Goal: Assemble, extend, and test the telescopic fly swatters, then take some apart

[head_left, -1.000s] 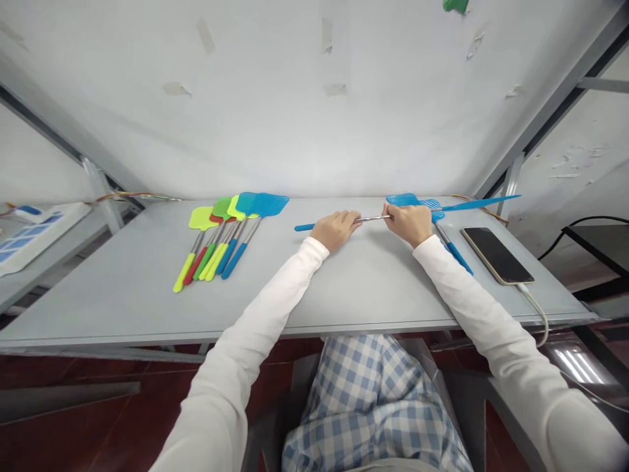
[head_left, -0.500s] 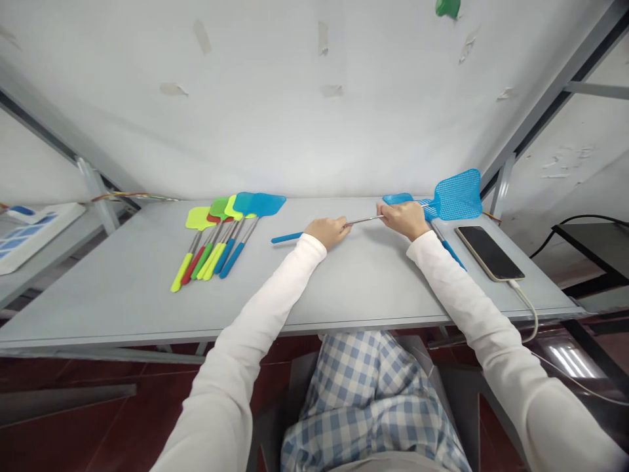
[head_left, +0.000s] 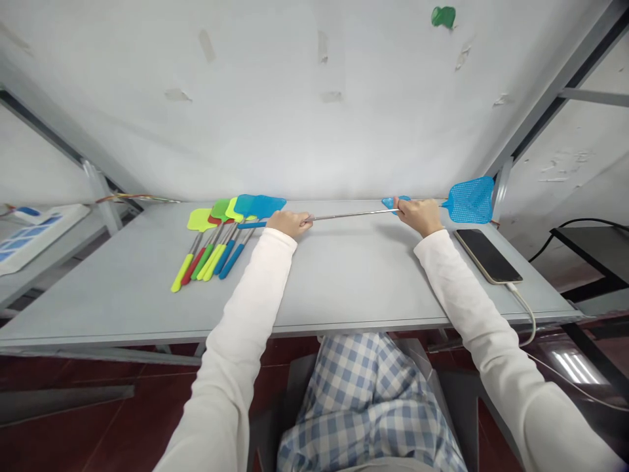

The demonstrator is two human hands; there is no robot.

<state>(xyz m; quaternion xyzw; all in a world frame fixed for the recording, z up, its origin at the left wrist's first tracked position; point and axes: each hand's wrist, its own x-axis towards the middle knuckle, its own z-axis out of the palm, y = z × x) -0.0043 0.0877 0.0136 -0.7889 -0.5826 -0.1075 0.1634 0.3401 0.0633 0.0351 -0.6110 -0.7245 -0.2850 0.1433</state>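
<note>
A blue fly swatter [head_left: 354, 214] with a metal telescopic rod is stretched between my hands above the table. My left hand [head_left: 289, 223] is closed around it where the blue handle meets the rod. Near the head end, my right hand [head_left: 417, 216] grips the rod, and the blue mesh head sticks out to the right. Part of another blue swatter [head_left: 388, 202] shows behind my right hand; the rest is hidden. To the left lies a fanned group of several swatters in yellow [head_left: 200, 220], red, green and blue [head_left: 268, 206], handles toward me.
A phone [head_left: 487, 255] with a white charging cable lies at the table's right end. Metal frame posts [head_left: 101, 196] stand at both ends, with a wall behind. A white power strip [head_left: 42, 236] sits on the surface at left.
My hands have moved apart, mostly my left hand leftward, and the swatter's rod is drawn out longer between them. The swatter's head has shifted to the right.
</note>
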